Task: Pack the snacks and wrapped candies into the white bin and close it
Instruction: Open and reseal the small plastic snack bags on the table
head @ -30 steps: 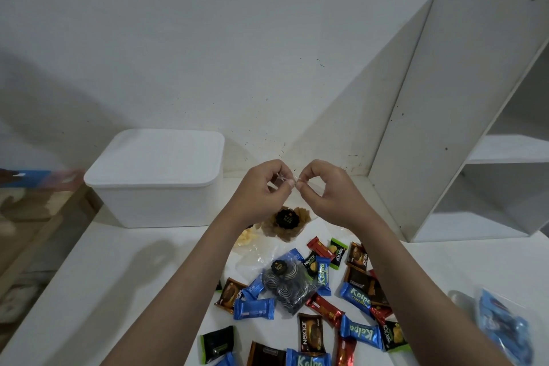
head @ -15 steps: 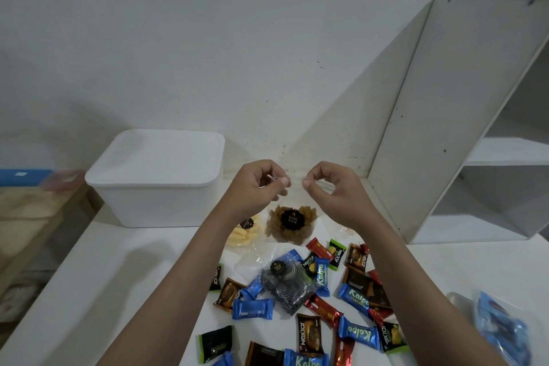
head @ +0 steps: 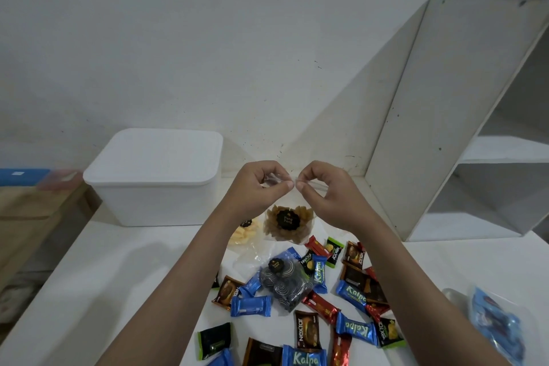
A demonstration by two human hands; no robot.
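Dim, even indoor light; soft arm shadows fall left on the table [head: 89,276]; wide-angle bending and blur at edges.

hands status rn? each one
Left hand: grip closed, pinching the top of the clear snack bag.
Right hand: grip closed, pinching the same bag top.

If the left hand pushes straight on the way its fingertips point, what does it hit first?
The left hand points right, at the right hand. Its fingertips would meet the right hand's fingertips almost at once, both pinching the clear plastic bag. Depth looks matched, though one view can't confirm it.
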